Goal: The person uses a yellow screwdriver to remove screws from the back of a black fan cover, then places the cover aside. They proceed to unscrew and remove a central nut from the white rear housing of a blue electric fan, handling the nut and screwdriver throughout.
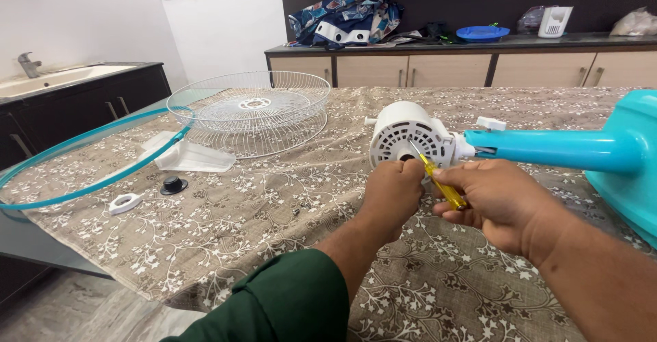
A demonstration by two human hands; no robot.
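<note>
where hands meet: yellow screwdriver (441, 183)

Bright, even indoor light, soft shadows, sharp focus throughout, with slight wide-angle stretching at the edges.

A yellow-handled screwdriver (440, 182) slants tip-up into the white fan motor housing (408, 135) (lying sideways) just above both hands.

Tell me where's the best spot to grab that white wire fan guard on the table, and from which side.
Probably the outer rim of the wire guard, taken from above on the near edge. It lies flat like a bowl with its open side up, so the rim ring is exposed, while the thin wires would likely bend. The white blade sits close at its lower left, so avoid that side.
</note>
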